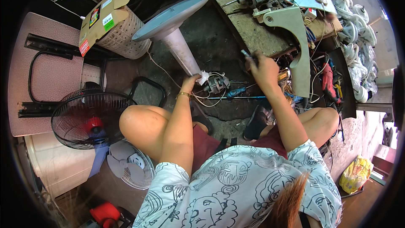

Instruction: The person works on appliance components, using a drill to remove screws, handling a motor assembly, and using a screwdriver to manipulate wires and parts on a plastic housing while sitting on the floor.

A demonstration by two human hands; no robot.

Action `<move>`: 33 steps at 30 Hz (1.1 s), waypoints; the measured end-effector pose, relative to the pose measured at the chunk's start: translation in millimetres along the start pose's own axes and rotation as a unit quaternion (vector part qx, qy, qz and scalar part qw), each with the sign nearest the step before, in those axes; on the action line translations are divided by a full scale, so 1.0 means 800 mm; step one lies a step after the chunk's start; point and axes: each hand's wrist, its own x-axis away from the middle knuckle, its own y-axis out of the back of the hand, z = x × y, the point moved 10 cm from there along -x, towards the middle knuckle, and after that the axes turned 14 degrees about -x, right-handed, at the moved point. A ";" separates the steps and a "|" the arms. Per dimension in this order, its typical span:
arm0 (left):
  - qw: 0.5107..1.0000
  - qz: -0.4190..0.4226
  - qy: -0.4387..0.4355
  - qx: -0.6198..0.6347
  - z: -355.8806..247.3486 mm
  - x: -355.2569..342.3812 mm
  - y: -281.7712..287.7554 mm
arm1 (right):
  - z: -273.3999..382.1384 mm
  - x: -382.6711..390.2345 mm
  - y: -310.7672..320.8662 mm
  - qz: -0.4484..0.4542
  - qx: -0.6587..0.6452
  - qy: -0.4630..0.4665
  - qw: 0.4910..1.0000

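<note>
My left hand (190,82) pinches the fan stand (179,46) at its motor (216,83) end; my right hand (262,68) closes around a small tool (246,53). I'd judge steadying the stand first wise.

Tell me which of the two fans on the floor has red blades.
The black-caged fan beside the person's left knee; red blades show through its dark wire guard. The other, the white fan lying just below it, has pale blades and a white guard.

grey fan stand (179,44) tilted, motor (216,83) on floor
</note>
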 end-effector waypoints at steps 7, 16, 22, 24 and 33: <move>0.997 -0.032 -0.067 -0.009 -0.018 0.000 0.002 | -0.042 -0.035 0.065 -0.091 0.092 -0.030 0.991; 0.994 -0.095 -0.057 0.015 -0.002 -0.022 0.021 | 0.059 0.089 -0.165 0.165 -0.049 0.231 0.958; 0.991 -0.104 -0.057 0.063 -0.018 -0.017 0.007 | -0.023 0.098 -0.339 0.241 0.167 0.263 0.919; 0.989 -0.121 -0.053 0.073 -0.012 -0.016 0.010 | -0.023 0.096 -0.351 0.211 0.184 0.288 0.916; 0.982 -0.105 -0.054 0.148 -0.035 -0.008 0.040 | 0.036 0.084 -0.286 0.419 0.104 0.282 0.857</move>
